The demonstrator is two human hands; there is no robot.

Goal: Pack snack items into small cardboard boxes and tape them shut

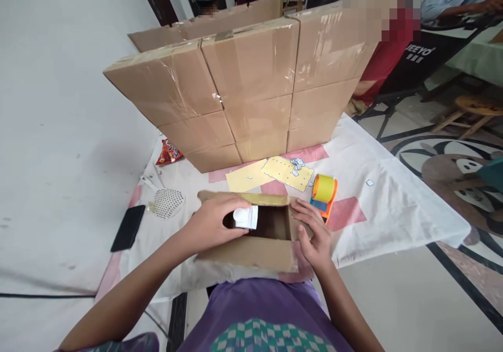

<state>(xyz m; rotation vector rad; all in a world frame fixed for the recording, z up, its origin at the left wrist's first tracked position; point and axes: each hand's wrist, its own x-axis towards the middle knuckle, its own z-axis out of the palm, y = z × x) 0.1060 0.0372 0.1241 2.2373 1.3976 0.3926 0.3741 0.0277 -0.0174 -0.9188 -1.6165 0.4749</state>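
A small cardboard box [247, 252] lies on the table in front of me, its flaps folded outward and its dark inside showing. Above its opening, my left hand [220, 216] grips a small white plastic container [246, 218] with a round cap-like end between thumb and fingers. On the box's right flap rests my right hand [314, 231], fingers stretched flat and thumb apart. Just beyond that hand lies a yellow tape roll [325, 188] on an orange and blue holder. The bottom of the box is mostly hidden in shadow.
A tall taped cardboard panel [259, 79] stands across the back of the table. Yellow paper pieces [288, 173] lie before it. At left are a white perforated strainer [168, 203], a black phone [128, 228] and a red snack packet [168, 152]. A person [387, 58] sits beyond.
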